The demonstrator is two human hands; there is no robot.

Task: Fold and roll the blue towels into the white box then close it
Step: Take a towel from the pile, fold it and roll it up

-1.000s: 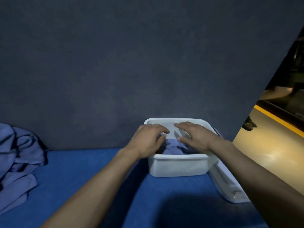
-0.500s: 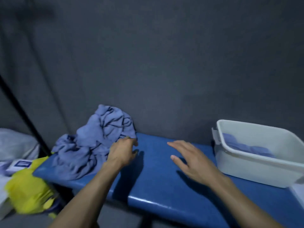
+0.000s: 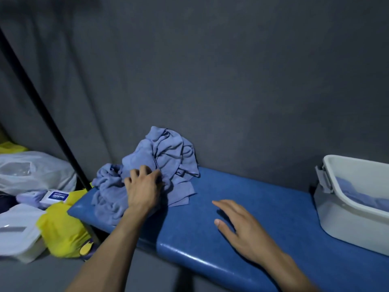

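we note a dark grey fabric wall filling the upper view, hanging in soft folds on the left. a black pole slants down across it toward the floor. below runs a glossy blue table with a rounded front edge that catches a streak of light. left of the table we see a white plastic bag, a yellow bag and a small white-and-blue box. grey floor below. light is dim.
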